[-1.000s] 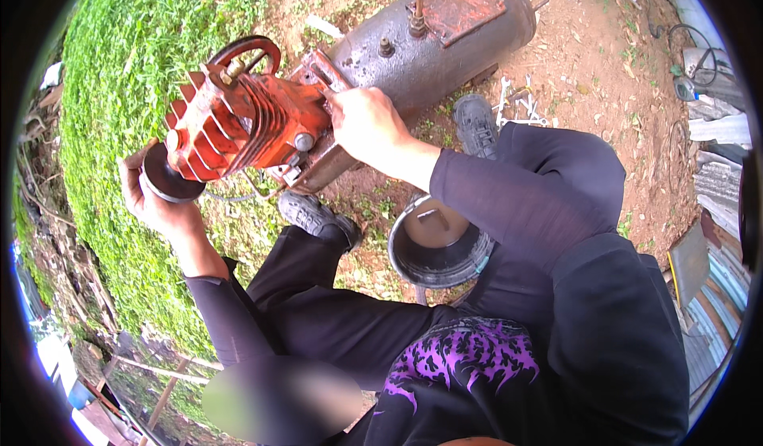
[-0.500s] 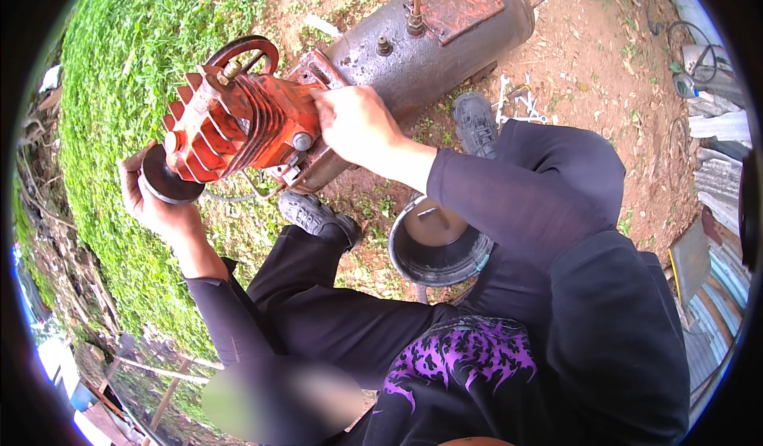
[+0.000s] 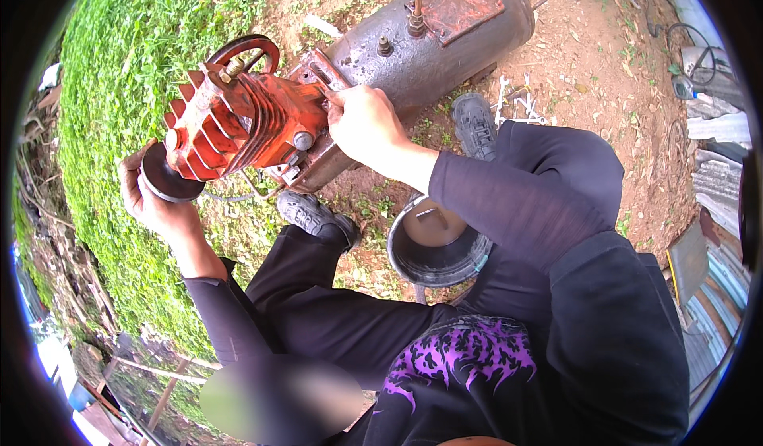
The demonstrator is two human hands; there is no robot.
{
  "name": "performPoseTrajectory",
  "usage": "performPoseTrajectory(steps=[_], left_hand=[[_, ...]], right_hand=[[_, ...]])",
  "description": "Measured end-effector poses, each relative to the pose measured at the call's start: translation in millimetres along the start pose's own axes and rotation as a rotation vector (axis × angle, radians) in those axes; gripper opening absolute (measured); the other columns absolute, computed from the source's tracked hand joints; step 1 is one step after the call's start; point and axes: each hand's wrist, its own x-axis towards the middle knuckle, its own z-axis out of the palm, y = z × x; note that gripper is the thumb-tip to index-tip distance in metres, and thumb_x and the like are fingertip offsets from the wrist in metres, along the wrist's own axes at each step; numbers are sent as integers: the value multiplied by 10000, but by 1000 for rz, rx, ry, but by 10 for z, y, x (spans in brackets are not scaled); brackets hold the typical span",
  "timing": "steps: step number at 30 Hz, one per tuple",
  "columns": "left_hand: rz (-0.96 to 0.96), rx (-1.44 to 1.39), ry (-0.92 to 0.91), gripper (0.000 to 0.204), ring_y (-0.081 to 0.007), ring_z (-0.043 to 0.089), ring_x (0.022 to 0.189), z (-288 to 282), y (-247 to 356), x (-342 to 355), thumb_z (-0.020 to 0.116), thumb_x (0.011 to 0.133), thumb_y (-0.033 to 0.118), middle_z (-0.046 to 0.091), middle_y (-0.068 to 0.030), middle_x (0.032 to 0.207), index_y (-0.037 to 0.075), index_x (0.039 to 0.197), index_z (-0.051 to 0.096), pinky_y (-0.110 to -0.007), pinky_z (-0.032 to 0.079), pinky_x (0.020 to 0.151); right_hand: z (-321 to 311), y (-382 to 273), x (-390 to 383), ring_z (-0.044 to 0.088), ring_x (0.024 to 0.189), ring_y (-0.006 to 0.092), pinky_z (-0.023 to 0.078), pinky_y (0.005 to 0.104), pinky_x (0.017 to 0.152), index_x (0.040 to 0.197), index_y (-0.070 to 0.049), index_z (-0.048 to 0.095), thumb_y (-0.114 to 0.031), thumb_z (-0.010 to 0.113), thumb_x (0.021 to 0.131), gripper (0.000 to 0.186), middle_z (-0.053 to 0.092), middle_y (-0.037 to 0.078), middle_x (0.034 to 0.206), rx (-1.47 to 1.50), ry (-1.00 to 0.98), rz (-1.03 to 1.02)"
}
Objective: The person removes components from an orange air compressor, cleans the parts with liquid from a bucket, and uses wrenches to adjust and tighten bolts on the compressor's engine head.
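Note:
An orange-red, finned air compressor pump (image 3: 230, 120) sits at the left end of a dark metal tank (image 3: 429, 45). A round black cap-like part (image 3: 169, 177) sits against the pump's near left side. My left hand (image 3: 155, 204) is closed around the rim of that part, thumb and fingers on either side. At the pump's base, next to the mounting plate (image 3: 318, 73), my right hand (image 3: 366, 124) is closed in a pinch. A thin tip seems to show beyond its fingers, too small to name. A red flywheel (image 3: 258, 51) stands behind the pump.
A black bucket (image 3: 401, 263) with murky liquid and a small object in it stands between my legs. Several wrenches (image 3: 520, 104) lie on the dirt beyond my right shoe (image 3: 474, 124). Grass covers the left side; corrugated sheets (image 3: 719, 184) line the right.
My right hand has shifted slightly to the right along the pump's base, its fingers still pinched. The left hand stays on the round black part.

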Motion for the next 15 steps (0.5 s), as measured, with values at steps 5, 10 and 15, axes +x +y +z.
performPoseTrajectory(steps=[5,10,15], left_hand=[[-21,-35,16,91,-129,610,825,44,38,-17,582,910,37,654,-59,909,-5,921,662,-279,492,785],[-19,-54,44,90,-133,609,821,39,9,-14,589,910,41,659,-67,906,-6,895,665,-286,498,803],[-11,-2,42,74,-139,614,830,42,11,-11,598,900,29,662,-72,907,-3,892,664,-297,506,806]], right_hand=[[-3,-27,-84,669,839,428,526,490,761,816,-4,685,-159,590,849,185,667,251,828,50,2,-37],[-46,-125,-122,668,820,429,526,485,747,779,-6,668,-138,605,825,153,662,251,794,97,-46,-26],[-26,11,-69,653,793,441,521,500,716,821,-28,671,-165,556,871,186,655,243,799,19,24,-38]])
